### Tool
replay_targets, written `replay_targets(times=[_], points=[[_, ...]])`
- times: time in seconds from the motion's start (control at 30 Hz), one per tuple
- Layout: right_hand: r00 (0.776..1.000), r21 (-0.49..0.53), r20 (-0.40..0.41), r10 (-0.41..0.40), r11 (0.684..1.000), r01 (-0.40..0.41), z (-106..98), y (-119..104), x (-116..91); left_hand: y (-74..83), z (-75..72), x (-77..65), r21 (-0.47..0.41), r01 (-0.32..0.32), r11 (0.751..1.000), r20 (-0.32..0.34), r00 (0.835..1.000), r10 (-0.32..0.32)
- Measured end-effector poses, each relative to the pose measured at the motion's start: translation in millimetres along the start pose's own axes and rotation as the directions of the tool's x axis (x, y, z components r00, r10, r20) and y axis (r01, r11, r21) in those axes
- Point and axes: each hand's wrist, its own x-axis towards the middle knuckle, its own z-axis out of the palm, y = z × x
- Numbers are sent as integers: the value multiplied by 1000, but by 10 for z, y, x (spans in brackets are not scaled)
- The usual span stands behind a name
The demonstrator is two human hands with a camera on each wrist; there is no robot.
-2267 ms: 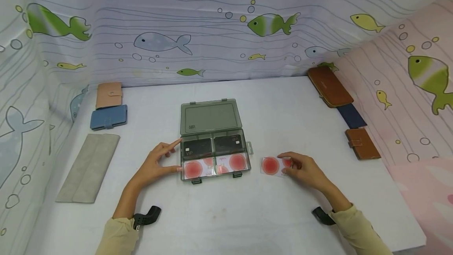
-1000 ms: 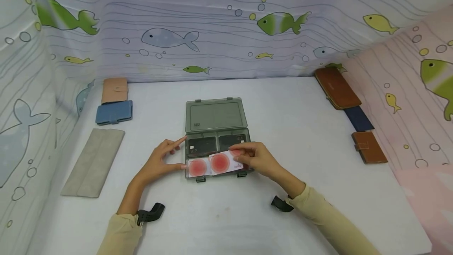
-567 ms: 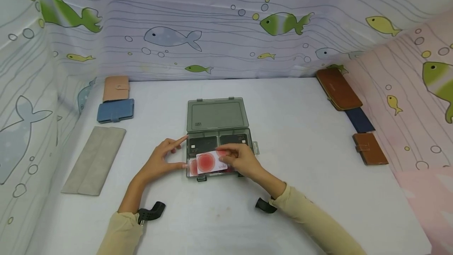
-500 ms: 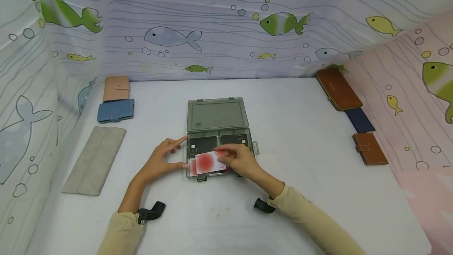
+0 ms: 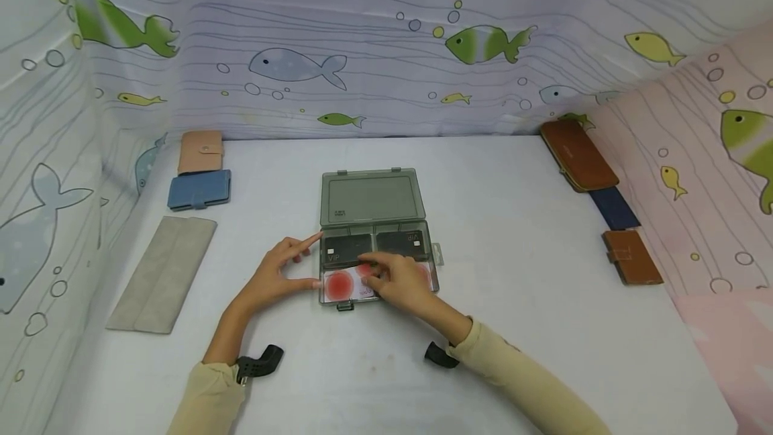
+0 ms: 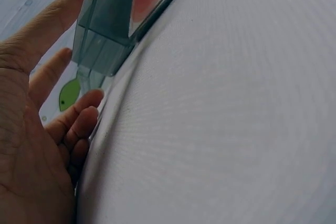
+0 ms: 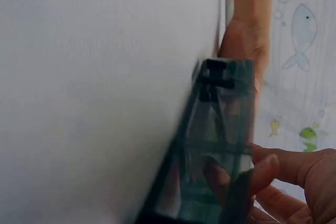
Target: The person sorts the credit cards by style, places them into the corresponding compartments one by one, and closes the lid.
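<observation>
A translucent grey-green box (image 5: pixel 372 199) lies with its lid flipped back on the white table. Two black VIP cards (image 5: pixel 348 249) fill its rear compartments. In the front left compartment lies a white card with red circles (image 5: pixel 339 285); my right hand (image 5: pixel 401 282) pinches its right end, fingers curled over the box. A similar red-and-white card (image 5: pixel 425 274) shows partly behind that hand in the front right compartment. My left hand (image 5: pixel 273 276) braces the box's left side, index finger and thumb stretched to its edge; the left wrist view shows its lower fingers bent loosely.
Pink (image 5: pixel 201 151) and blue (image 5: pixel 199 189) wallets and a long grey one (image 5: pixel 162 275) lie at the left. Brown (image 5: pixel 578 154), navy (image 5: pixel 614 207) and small brown (image 5: pixel 633 257) wallets line the right edge. Fish-printed curtains (image 5: pixel 398 96) border the table.
My right hand has carried the red-circled card from the table right of the box leftward, then lowered it into the front left compartment. The left hand has stayed at the box's left side.
</observation>
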Motion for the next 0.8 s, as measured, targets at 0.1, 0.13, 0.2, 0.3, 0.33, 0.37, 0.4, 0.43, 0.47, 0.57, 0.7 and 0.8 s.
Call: replay_targets(times=[0.1,0.13,0.2,0.3,0.33,0.37,0.4,0.43,0.47,0.57,0.7,0.8], points=[[1000,-21,-5,-8,1000,8,-124,5,-59,-7,10,4,-7,2,1000,1,1000,-2],[1000,-19,-8,-7,1000,7,-175,13,-75,-12,13,6,-9,4,1000,2,1000,-4],[1000,17,-16,0,1000,1,-285,47,-87,-22,15,11,-9,8,1000,7,1000,-8],[998,68,-62,13,998,-9,-460,145,-44,-28,-6,30,-27,20,999,13,1000,-19],[995,77,-95,22,997,-14,-521,188,-8,-27,-20,46,-42,29,999,13,1000,-28],[991,91,-129,34,996,-23,-582,239,40,-24,-39,70,-63,41,997,10,999,-40],[985,98,-165,58,994,-42,-642,292,96,-18,-58,104,-84,60,995,3,998,-60],[976,111,-200,88,992,-67,-697,353,164,-12,-75,149,-100,84,991,-9,996,-85],[966,127,-227,125,987,-98,-748,420,241,-5,-91,206,-116,115,987,-24,993,-119],[929,206,-238,282,950,-236,-860,610,500,26,-112,438,-131,235,963,-84,965,-247],[875,306,-92,476,849,-430,-923,782,799,58,-97,775,-146,403,904,-134,897,-421],[838,350,-1,546,785,-511,-933,839,909,80,-69,953,-219,489,844,-105,848,-519]])
